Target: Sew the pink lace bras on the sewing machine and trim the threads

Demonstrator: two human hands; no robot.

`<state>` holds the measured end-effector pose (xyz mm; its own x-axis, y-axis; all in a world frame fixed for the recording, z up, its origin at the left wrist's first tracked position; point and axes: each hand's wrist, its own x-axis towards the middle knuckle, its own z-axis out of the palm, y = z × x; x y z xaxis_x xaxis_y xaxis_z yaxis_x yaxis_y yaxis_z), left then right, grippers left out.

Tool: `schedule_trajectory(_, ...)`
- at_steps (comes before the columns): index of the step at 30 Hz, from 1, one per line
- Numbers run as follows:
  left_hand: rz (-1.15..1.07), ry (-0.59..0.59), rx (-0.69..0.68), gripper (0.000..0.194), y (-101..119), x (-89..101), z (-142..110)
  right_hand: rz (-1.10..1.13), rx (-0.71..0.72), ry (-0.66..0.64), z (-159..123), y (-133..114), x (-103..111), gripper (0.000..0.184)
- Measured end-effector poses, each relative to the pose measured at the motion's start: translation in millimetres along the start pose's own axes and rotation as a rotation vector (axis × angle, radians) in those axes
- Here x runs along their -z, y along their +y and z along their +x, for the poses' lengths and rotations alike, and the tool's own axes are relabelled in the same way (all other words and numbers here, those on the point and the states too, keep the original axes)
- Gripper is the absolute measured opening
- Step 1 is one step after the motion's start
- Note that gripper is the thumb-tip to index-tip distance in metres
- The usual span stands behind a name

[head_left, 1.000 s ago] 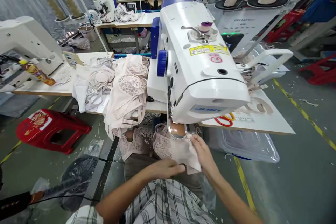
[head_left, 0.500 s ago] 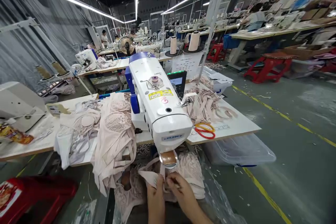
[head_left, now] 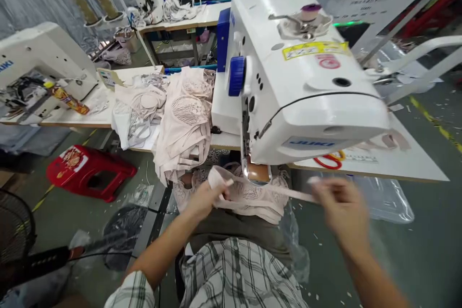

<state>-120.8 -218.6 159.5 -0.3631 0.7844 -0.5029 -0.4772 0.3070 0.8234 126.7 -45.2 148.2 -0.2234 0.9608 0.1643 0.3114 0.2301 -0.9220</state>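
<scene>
My left hand (head_left: 206, 198) is closed on the pale pink edge of a bra, left of the sewing machine's foot area. A thin pink bra strap (head_left: 287, 191) runs out to the right, drawn taut. Its far end is pinched in my right hand (head_left: 341, 202), which is partly blurred. The bra's lace cups (head_left: 252, 195) hang below the white sewing machine head (head_left: 325, 120), over my lap. Between the hands, the brown guard (head_left: 258, 172) of the machine hides the needle.
A pile of pink lace bras (head_left: 187, 115) lies left of the machine, overhanging the table edge. Orange and red scissors (head_left: 330, 161) rest on the right table. A red stool (head_left: 90, 171) and a fan (head_left: 14, 231) stand at left. A plastic bin (head_left: 391, 199) sits under the right table.
My hands were close together under the machine head; now they are wide apart, my right hand far to the right with the strap stretched between. The view has tilted down and moved closer.
</scene>
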Motion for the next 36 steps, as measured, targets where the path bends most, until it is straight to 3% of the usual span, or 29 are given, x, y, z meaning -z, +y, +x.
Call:
schedule_trajectory(1,-0.079,0.053,0.007,0.037,-0.7,4.9,2.4,0.064,-0.027,0.228,6.7,4.5,9.8,0.030)
schedule_trajectory(2,-0.151,0.095,0.020,0.037,-2.0,7.3,4.2,0.095,-0.041,0.377,10.4,7.8,16.5,0.032)
schedule_trajectory(3,-0.216,0.123,0.039,0.036,-4.3,6.5,5.2,0.084,-0.037,0.424,10.6,9.7,19.2,0.032)
schedule_trajectory(4,-0.271,0.138,0.062,0.035,-7.5,2.3,5.5,0.034,-0.019,0.358,7.0,10.1,17.7,0.031)
schedule_trajectory(7,-0.394,0.131,0.142,0.035,-20.6,-25.5,2.4,-0.162,0.110,-0.168,-20.8,1.6,-5.6,0.023)
schedule_trajectory(9,-0.441,0.115,0.171,0.037,-28.6,-46.1,-1.6,-0.187,0.273,-0.355,-41.7,-9.2,-26.7,0.016)
schedule_trajectory(11,-0.440,0.107,0.116,0.036,-33.7,-60.0,-4.9,-0.169,0.410,-0.406,-54.5,-19.0,-44.2,0.011)
schedule_trajectory(14,-0.346,0.094,-0.044,0.028,-36.0,-66.0,-5.4,-0.143,0.504,-0.401,-56.3,-25.7,-58.3,0.011)
schedule_trajectory(19,-0.102,0.079,-0.157,0.022,-33.6,-65.2,-5.8,-0.128,0.489,-0.333,-50.0,-25.3,-60.8,0.013)
schedule_trajectory(24,0.147,0.110,-0.201,0.027,-30.2,-69.3,-10.5,-0.143,0.397,-0.349,-48.3,-23.0,-60.7,0.010)
schedule_trajectory(31,0.382,0.065,-0.396,0.018,-34.7,-61.5,-11.0,-0.099,0.153,-0.607,-35.3,-26.0,-45.9,0.003)
schedule_trajectory(36,0.397,-0.078,-0.460,0.017,-29.2,-54.9,-14.8,-0.074,0.196,-0.796,-26.4,-36.9,-35.6,0.008)
